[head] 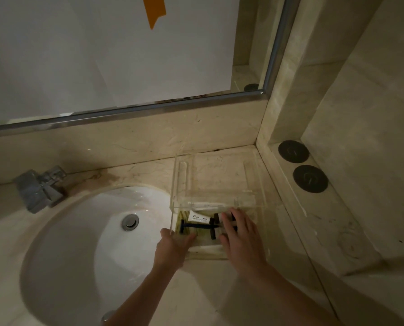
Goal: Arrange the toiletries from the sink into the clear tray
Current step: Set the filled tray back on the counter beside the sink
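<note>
Right hand over crosswise razor

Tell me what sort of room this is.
Most likely a bathroom, perhaps a hotel's: a white sink with a faucet set in a marble counter, below a mirror.

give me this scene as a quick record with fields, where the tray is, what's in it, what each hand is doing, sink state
tray: clear, on the counter right of the sink, by the back wall
in tray: white tube, dark razor, other dark-capped items partly hidden
left hand: at the tray's near left corner, touching its wall; grip unclear from blur
right hand: fingers spread, reaching into the tray over the items
sink: white basin, nothing visible in it, drain closed
tap: chrome, behind the sink at left
</note>
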`<action>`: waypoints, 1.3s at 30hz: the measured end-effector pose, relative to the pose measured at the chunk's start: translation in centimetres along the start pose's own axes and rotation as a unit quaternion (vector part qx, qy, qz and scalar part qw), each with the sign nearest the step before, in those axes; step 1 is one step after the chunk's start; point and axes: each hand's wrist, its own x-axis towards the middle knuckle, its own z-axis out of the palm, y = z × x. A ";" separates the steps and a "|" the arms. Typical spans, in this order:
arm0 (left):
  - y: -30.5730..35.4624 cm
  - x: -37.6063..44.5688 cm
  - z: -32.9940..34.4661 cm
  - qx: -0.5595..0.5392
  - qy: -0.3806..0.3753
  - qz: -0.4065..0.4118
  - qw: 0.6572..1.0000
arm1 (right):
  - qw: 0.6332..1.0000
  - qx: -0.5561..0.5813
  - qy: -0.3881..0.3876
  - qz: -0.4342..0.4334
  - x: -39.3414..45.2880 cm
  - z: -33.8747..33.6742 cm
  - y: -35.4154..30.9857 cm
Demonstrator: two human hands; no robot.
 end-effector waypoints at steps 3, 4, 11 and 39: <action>-0.3 -0.8 0.4 0.034 0.035 0.069 0.996 | 1.000 -0.005 0.012 0.000 -0.2 0.1 0.2; -0.6 -1.2 0.4 0.087 0.068 0.112 0.988 | 1.000 -0.009 0.018 -0.007 -0.3 0.1 0.3; -2.3 -1.3 0.3 0.397 0.055 0.447 0.800 | 0.995 -0.050 0.031 -0.076 -1.3 1.0 1.2; -0.1 1.0 1.8 0.504 0.003 0.396 0.768 | 0.991 -0.092 0.078 -0.058 1.3 1.1 1.5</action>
